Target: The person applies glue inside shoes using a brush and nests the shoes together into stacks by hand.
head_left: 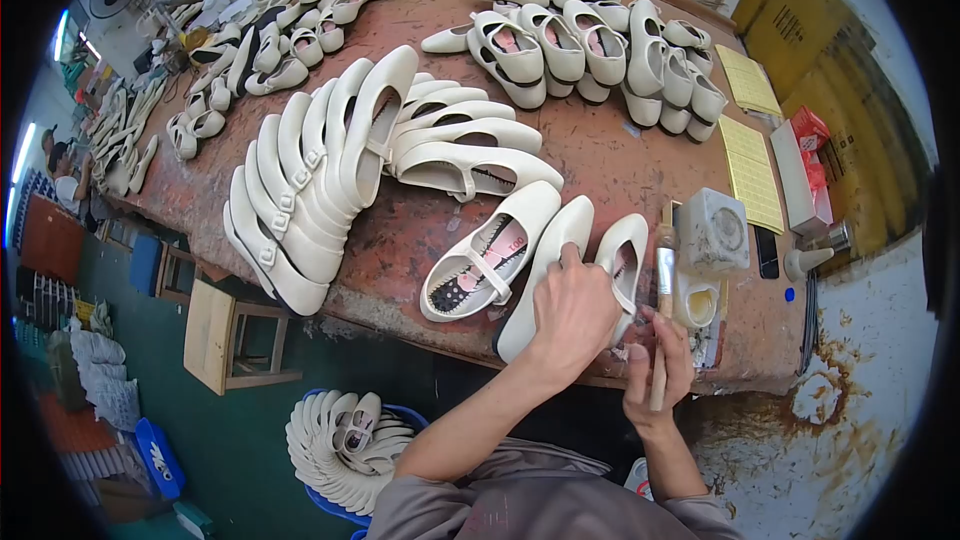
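Note:
Three white strap shoes stand at the table's near edge. My left hand (pixel 575 305) is over the opening of the middle shoe (pixel 540 285), fingers curled down and closed; the fingertips are hidden. To its left, a shoe (pixel 495 252) shows its pink and black printed insole. Another shoe (pixel 624 258) stands just right of my left hand. My right hand (pixel 660 360) is closed around the wooden handle of a brush (pixel 665 275), held upright with its bristles up. Beside the brush is a small container (pixel 698 304) with yellowish liquid.
White shoes stand in a fanned row (pixel 300 175), with more piled behind and at the back (pixel 585 40). On the right are a cloudy block-like container (pixel 712 230), yellow sheets (pixel 750 172), a phone (pixel 767 252) and a box (pixel 800 178). A blue basket (pixel 335 508) of shoes and a wooden stool (pixel 210 335) stand below.

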Available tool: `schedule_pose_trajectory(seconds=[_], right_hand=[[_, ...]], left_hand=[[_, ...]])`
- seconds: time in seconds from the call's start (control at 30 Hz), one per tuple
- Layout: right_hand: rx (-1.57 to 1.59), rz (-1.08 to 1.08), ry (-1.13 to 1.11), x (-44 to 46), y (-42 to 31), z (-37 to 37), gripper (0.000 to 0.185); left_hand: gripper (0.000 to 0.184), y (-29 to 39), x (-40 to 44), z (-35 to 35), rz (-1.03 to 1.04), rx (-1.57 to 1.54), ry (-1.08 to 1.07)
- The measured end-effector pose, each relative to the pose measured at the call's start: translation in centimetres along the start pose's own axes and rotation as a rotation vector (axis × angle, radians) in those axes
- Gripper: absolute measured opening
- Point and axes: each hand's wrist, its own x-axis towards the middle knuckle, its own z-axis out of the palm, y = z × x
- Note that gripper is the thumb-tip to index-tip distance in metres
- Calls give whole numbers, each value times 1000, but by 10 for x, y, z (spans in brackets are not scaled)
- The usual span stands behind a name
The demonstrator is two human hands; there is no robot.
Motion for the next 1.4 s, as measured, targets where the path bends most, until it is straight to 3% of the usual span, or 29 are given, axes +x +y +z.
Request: schedule_pose_trajectory(seconds=[0.1, 0.17, 0.23, 0.3, 0.33, 0.37, 0.5, 0.6, 0.67, 0.77, 0.83, 0.9, 0.97, 1.03, 1.1, 1.17, 1.27, 1.37, 1.4], right_hand=[[-83, 1, -1, -12, 4, 10, 61], [-125, -12, 4, -14, 5, 16, 63], [-77, 76, -83, -28, 6, 14, 71], [-14, 84, -115, -36, 3, 15, 76], [-29, 51, -145, -38, 3, 17, 79], [9, 53, -138, -43, 1, 23, 76], [18, 33, -85, -53, -5, 40, 59], [16, 36, -53, -48, 0, 19, 57], [-3, 70, -29, -51, 5, 1, 55], [-140, -19, -16, -33, 23, -52, 35], [-187, -5, 49, -22, 31, -91, 39], [-177, 157, 103, -9, 28, -129, 32], [-330, 275, -55, 24, 16, -154, 24], [-401, 381, -160, 42, 23, -160, 16], [-402, 491, -195, 52, 35, -147, 8], [-449, 287, -263, 56, 56, -135, 7], [-586, 15, -480, 67, 51, -127, 5], [-524, 41, -450, 67, 35, -134, 6], [-478, 262, -350, 71, 23, -136, 8]], left_hand=[[33, -15, -5, -5, 27, -191, -140], [31, -36, -13, -14, 133, -377, 103], [45, -68, -23, -44, 128, -75, 249], [60, -105, -30, -56, -17, 143, 63], [60, -107, -32, -62, -80, 106, -78], [60, -104, -29, -69, -142, 73, -210], [49, -82, -25, -71, -139, 218, -336], [33, -86, -29, -65, -186, 224, -290], [30, -90, -34, -56, -218, 196, -204], [22, -90, -48, -41, -272, 179, -80], [24, -69, -51, -42, -329, 137, 7], [33, -49, -52, -34, -84, 206, 356], [36, -16, -48, -32, 239, -1, 296], [36, -3, -35, -5, 516, -296, -31], [37, 4, -21, 20, 542, -77, -183], [30, -3, -10, 35, 550, 171, -302], [25, -3, -8, 34, 479, -41, -169], [24, -7, -15, 31, 352, -141, -129], [24, -6, -18, 29, 319, -119, -106]])
